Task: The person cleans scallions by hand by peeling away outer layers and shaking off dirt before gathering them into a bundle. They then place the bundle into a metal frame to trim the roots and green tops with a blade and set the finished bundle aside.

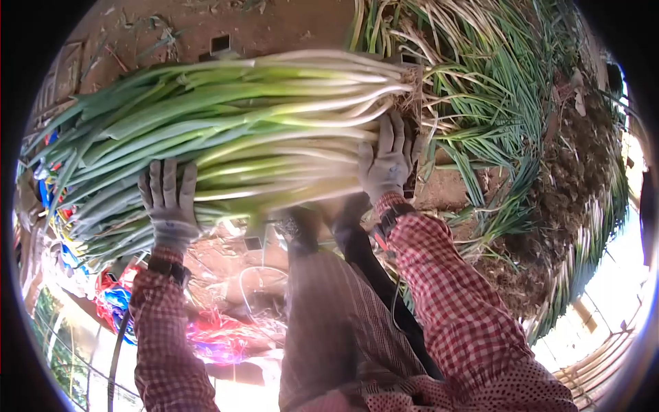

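Observation:
A wide layer of green onions (pixel 274 123) lies crosswise in front of me, green leaves to the left and white root ends to the right. My left hand (pixel 169 202), in a grey work glove, rests flat on the leaves with its fingers stretched out. Also gloved, my right hand (pixel 388 161) touches the white stalks near the roots, fingers extended and a little apart. Neither hand is wrapped around anything. The surface beneath the layer is mostly hidden, and the lower stalks are blurred.
Loose green onions (pixel 480 89) are heaped at the upper right, beside dark soil and roots (pixel 549 226). Red and pink plastic strings (pixel 223 333) lie at lower left, near a blue bundle (pixel 117 302). A thin pale cord (pixel 250 271) curves across the brown ground.

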Available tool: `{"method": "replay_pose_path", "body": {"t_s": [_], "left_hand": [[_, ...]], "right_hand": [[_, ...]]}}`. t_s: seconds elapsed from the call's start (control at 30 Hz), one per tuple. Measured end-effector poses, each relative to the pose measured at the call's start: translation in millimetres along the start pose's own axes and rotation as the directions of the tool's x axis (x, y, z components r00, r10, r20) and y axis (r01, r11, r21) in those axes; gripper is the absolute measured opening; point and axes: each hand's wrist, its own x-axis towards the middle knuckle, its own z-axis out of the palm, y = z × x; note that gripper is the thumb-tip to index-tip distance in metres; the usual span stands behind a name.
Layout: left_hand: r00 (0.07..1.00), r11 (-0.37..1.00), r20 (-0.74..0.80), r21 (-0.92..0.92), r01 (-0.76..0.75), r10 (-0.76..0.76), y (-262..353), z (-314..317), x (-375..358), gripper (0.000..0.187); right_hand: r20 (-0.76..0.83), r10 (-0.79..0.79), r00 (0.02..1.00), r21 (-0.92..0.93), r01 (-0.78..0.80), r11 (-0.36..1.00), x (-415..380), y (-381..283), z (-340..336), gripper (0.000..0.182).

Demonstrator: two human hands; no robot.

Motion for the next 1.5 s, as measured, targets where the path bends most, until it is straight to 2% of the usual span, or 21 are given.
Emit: {"method": "replay_pose_path", "body": {"t_s": [0.07,0.13,0.17,0.27,0.33,0.4,0.5,0.53,0.57,0.6,0.63,0.7,0.73,0.8,0.83,0.93,1.03,1.13,1.33,1.37,1.5], "left_hand": [[1.0,0.999,-0.023,-0.042,0.018,-0.019,3,6,0,0.092],[0.998,0.997,0.051,0.077,0.021,-0.025,-5,23,-16,0.074],[0.999,0.999,-0.02,0.042,0.029,-0.028,-2,19,-12,0.064],[0.996,0.992,0.034,-0.083,0.091,-0.088,7,-10,-2,0.071],[0.992,0.985,0.075,-0.132,0.107,-0.098,8,-18,-3,0.1],[0.954,0.965,0.251,-0.161,0.207,-0.163,14,-36,1,0.111],[0.901,0.95,0.394,-0.169,0.263,-0.18,21,-76,17,0.106],[0.915,0.943,0.357,-0.196,0.271,-0.188,26,-79,17,0.101],[0.928,0.937,0.322,-0.225,0.266,-0.186,31,-81,18,0.097],[0.941,0.933,0.284,-0.253,0.257,-0.182,36,-80,20,0.093],[0.975,0.931,0.147,-0.302,0.206,-0.168,46,-73,27,0.065],[0.973,0.876,0.11,-0.423,0.232,-0.204,74,-56,47,0.054],[0.97,0.843,0.093,-0.482,0.24,-0.224,87,-52,58,0.049],[0.956,0.843,0.129,-0.45,0.294,-0.265,100,-57,75,0.044],[0.944,0.845,0.162,-0.42,0.33,-0.287,105,-59,79,0.045],[0.902,0.813,0.271,-0.4,0.423,-0.336,110,-56,78,0.049],[0.89,0.795,0.295,-0.411,0.446,-0.346,108,-50,72,0.049],[0.898,0.787,0.245,-0.434,0.439,-0.366,108,-44,69,0.049],[0.87,0.795,0.304,-0.367,0.483,-0.388,111,-47,72,0.048],[0.864,0.794,0.319,-0.358,0.491,-0.39,110,-48,74,0.048],[0.856,0.786,0.336,-0.361,0.502,-0.392,110,-51,76,0.05]], "right_hand": [[-0.02,0.013,1.0,-0.005,-0.013,1.0,0,1,4,0.063],[-0.022,0.034,0.999,0.029,-0.033,0.999,2,-4,2,0.061],[-0.036,0.008,0.999,0.038,-0.007,0.999,3,-5,0,0.059],[-0.03,-0.029,0.999,-0.045,0.028,0.999,4,-4,-3,0.057],[-0.034,-0.041,0.999,-0.034,0.04,0.999,1,-4,1,0.056],[-0.019,-0.055,0.998,-0.066,0.053,0.996,1,-2,-5,0.057],[0.064,-0.068,0.996,-0.081,0.073,0.994,7,-3,-25,0.06],[0.111,-0.058,0.992,-0.098,0.069,0.993,9,-4,-34,0.062],[-0.04,-0.169,0.985,-0.036,0.168,0.985,14,-10,-51,0.048],[0.032,-0.252,0.967,0.025,0.251,0.968,14,-9,-52,0.041],[0.098,-0.339,0.936,0.092,0.331,0.939,16,-7,-53,0.033],[0.165,-0.441,0.882,0.19,0.41,0.892,25,-24,-61,0.015],[0.208,-0.396,0.894,0.211,0.354,0.911,28,-30,-58,0.013],[0.297,-0.303,0.905,0.24,0.236,0.942,37,-38,-51,0.012],[0.472,-0.247,0.846,0.238,0.147,0.96,43,-39,-52,0.015],[0.577,-0.183,0.796,0.366,-0.051,0.929,53,-40,-52,0.018],[0.745,-0.098,0.659,0.234,-0.121,0.965,70,-63,-46,0.02],[0.737,-0.078,0.671,0.091,0.015,0.996,71,-98,-43,0.021],[0.647,-0.277,0.711,0.185,0.206,0.961,63,-102,-25,0.027],[0.665,-0.31,0.68,0.257,0.182,0.949,66,-92,-27,0.03],[0.747,-0.248,0.616,0.145,0.213,0.966,79,-63,-54,0.033]]}}
